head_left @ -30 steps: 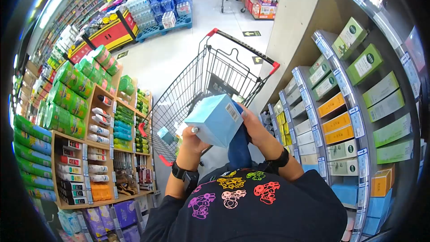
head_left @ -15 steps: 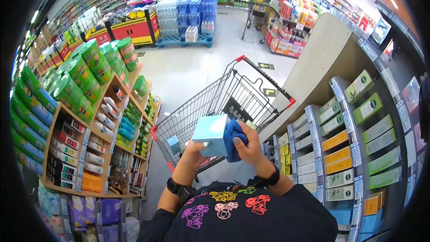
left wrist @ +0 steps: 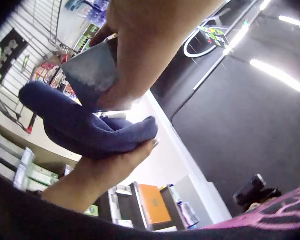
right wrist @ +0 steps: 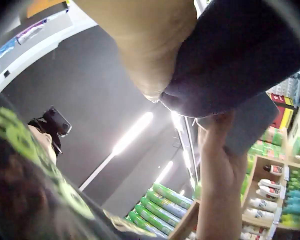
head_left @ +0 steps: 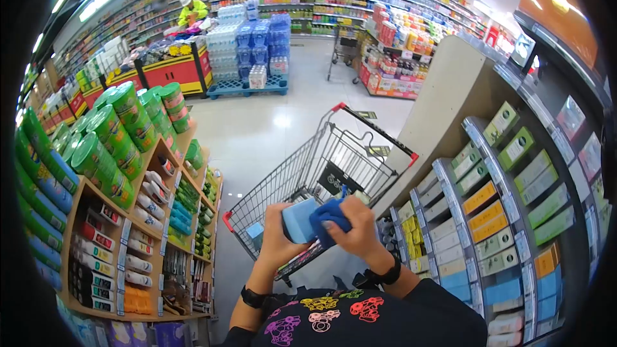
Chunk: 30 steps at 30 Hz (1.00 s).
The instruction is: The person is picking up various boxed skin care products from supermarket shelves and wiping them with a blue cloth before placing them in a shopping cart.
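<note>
Low in front of the chest, my left hand [head_left: 276,242] grips a light blue box [head_left: 298,220] between thumb and fingers. My right hand [head_left: 357,226] grips a bunched dark blue cloth [head_left: 329,222] against the box's right side, thumb on top. From the left wrist, the cloth [left wrist: 85,125] hangs in thick folds over the right palm, close to the box [left wrist: 90,70]. In the right wrist view the cloth covers part of the box [right wrist: 257,122], and the left thumb lies along the box's face. Both hands are over the near end of a wire shopping cart [head_left: 283,173].
Another blue box [head_left: 255,230] lies in the cart. Wooden shelves [head_left: 125,238] with bottles and green canisters [head_left: 103,160] stand left; shelves of boxed goods [head_left: 482,205] stand right, beside a pale panel [head_left: 443,96]. Water packs [head_left: 234,51] and a person in yellow [head_left: 193,11] are farther off.
The head view has tilted up. The box has turned and sits lower. My right hand has brought the cloth from beneath the box round to its right side.
</note>
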### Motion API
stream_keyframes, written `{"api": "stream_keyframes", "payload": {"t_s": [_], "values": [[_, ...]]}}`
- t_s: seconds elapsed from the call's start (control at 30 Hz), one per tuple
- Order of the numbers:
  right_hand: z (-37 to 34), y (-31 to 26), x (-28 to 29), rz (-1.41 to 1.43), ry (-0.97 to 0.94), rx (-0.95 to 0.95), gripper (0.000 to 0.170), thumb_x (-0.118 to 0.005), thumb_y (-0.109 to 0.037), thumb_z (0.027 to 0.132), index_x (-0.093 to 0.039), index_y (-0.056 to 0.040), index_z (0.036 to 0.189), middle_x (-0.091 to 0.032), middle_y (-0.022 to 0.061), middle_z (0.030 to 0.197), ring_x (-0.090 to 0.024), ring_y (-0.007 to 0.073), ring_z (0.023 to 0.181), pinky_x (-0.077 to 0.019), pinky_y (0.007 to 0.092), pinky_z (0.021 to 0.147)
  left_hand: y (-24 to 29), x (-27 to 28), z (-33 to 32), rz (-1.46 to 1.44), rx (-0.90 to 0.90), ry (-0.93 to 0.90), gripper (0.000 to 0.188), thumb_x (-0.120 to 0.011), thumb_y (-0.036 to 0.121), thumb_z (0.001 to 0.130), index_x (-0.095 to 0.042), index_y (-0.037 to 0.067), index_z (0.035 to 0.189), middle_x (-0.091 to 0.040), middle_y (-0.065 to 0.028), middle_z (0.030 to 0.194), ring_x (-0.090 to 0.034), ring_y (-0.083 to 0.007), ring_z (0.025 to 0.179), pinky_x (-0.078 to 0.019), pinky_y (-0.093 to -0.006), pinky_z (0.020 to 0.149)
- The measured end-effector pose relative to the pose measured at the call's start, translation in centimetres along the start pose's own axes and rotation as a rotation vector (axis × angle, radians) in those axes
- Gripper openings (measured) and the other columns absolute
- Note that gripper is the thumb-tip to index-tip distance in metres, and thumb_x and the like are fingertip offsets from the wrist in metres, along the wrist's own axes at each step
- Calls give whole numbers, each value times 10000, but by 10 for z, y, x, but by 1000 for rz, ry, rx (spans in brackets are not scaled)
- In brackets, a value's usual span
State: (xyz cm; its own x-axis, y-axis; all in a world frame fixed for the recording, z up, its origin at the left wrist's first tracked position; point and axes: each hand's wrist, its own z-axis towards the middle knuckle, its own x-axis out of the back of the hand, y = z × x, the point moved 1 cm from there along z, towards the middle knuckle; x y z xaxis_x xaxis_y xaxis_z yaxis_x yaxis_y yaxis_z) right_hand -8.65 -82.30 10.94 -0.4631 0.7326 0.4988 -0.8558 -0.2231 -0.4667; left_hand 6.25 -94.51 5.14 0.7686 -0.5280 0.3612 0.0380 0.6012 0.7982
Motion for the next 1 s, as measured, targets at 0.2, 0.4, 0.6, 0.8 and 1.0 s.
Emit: {"api": "stream_keyframes", "payload": {"t_s": [0.2,0.4,0.6,0.8,1.0], "values": [[-32,4,-48,-99,75,-166,279,-688,-239,772,-551,2,799,-519,169,752,-539,364,703,-434,404,608,13,20,-2,151,-251,5,747,-802,122,473,-468,59,1138,-485,-170,1116,-482,-354,1049,-415,-420,901],[-25,1,-42,-174,246,-125,240,-689,-187,765,-539,0,765,-491,149,703,-512,344,631,-416,392,558,7,43,-9,-174,-207,56,752,-844,174,492,-455,49,1124,-498,-145,1064,-520,-291,1007,-434,-373,866],[-8,-36,-38,-203,117,279,314,-736,-231,693,-485,-41,689,-453,104,667,-491,296,593,-414,369,530,12,47,-15,-95,-112,-27,716,-815,167,463,-486,53,1088,-519,-145,1025,-515,-315,977,-445,-395,845],[-21,-17,-49,-343,42,24,264,-708,-238,732,-517,-56,719,-511,104,701,-547,296,627,-448,375,545,23,50,-22,195,-202,-71,694,-800,175,478,-493,49,1088,-519,-146,1019,-510,-338,981,-434,-406,853],[-30,-3,-33,-248,54,-129,243,-659,-215,792,-522,-18,756,-514,150,733,-554,350,690,-445,397,575,15,44,-28,-285,-56,-371,774,-840,260,462,-471,54,1110,-465,-143,1143,-465,-321,1118,-366,-400,958]]}}
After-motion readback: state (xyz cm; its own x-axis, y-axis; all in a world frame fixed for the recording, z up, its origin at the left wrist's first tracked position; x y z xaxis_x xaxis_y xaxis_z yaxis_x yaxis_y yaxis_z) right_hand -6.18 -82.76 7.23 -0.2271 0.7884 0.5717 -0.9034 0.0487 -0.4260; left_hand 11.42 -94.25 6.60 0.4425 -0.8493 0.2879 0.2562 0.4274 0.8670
